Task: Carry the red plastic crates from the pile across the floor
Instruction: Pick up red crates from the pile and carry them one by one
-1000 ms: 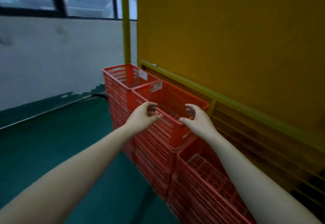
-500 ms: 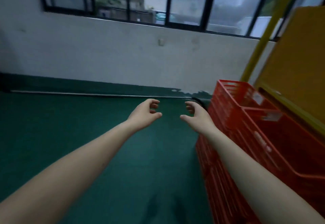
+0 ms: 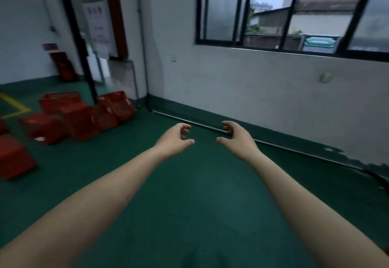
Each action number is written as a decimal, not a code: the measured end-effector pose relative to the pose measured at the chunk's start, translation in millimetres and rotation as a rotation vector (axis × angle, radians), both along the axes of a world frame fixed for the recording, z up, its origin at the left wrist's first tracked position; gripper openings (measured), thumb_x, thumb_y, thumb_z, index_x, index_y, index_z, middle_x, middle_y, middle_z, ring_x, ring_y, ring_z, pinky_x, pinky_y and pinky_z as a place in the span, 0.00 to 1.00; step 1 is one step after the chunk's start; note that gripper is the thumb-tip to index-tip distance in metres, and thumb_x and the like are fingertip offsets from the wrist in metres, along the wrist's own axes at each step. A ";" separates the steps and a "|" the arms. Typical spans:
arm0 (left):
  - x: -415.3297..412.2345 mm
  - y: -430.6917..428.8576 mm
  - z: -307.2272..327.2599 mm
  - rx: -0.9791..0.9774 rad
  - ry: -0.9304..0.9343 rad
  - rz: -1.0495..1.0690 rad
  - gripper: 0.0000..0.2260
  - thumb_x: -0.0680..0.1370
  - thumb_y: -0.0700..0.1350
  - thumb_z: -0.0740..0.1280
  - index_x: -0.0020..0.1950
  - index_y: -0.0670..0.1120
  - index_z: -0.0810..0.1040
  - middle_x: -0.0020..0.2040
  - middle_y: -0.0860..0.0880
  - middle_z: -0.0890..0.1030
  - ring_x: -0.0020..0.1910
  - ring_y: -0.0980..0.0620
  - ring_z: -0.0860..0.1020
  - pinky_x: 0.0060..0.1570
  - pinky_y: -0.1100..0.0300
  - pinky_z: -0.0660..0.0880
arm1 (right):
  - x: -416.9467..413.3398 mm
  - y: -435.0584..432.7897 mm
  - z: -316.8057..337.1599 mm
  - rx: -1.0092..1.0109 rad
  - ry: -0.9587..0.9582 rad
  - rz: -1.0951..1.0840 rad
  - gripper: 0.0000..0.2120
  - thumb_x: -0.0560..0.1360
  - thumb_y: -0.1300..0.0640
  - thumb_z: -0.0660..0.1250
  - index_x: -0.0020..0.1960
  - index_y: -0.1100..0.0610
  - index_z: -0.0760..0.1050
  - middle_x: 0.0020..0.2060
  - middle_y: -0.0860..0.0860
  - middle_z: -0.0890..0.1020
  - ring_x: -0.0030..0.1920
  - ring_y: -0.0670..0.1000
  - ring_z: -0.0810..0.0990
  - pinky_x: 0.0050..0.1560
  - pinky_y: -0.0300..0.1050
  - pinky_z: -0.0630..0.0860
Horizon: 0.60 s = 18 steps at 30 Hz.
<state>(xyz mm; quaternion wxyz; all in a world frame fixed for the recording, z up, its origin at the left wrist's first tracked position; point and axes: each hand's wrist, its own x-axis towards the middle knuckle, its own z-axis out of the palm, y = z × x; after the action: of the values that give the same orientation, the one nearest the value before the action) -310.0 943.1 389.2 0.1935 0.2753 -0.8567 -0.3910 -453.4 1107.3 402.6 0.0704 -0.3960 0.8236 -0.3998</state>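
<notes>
Left hand [image 3: 174, 139]: empty, fingers loosely curved, apparently pre-shaped for a crate rim.
Right hand [image 3: 237, 137]: likewise empty, half-curled, palm facing its partner.
Red crates [image 3: 80, 118]: scattered at the foot of the black post [image 3: 77, 42], well apart from both hands.

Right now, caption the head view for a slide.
Empty left hand and right hand hover over green floor; red crates lie far left.

Left hand [image 3: 175, 139] and right hand [image 3: 237, 139] hold nothing
</notes>
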 end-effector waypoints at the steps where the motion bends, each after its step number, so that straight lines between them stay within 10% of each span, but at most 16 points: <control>1: 11.7 -22.0 0.2 0.007 0.001 0.031 0.23 0.74 0.48 0.72 0.68 0.51 0.71 0.61 0.52 0.76 0.56 0.54 0.78 0.56 0.51 0.78 | 5.3 -25.6 0.4 -0.003 -0.001 0.030 0.28 0.73 0.52 0.70 0.71 0.48 0.67 0.66 0.47 0.75 0.65 0.48 0.73 0.63 0.49 0.73; 18: 142.7 -306.3 -23.1 0.031 -0.022 0.561 0.23 0.76 0.48 0.71 0.69 0.52 0.69 0.63 0.54 0.74 0.59 0.55 0.76 0.52 0.55 0.78 | 79.3 -408.5 -16.3 0.062 0.061 0.556 0.30 0.73 0.52 0.70 0.73 0.49 0.65 0.69 0.48 0.73 0.63 0.49 0.74 0.58 0.47 0.74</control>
<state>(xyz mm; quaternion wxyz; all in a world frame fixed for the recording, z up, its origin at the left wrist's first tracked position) -167.4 636.9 366.1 0.2805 0.5087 -0.7431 -0.3323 -374.1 698.8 386.3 0.1646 -0.6164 0.6969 -0.3276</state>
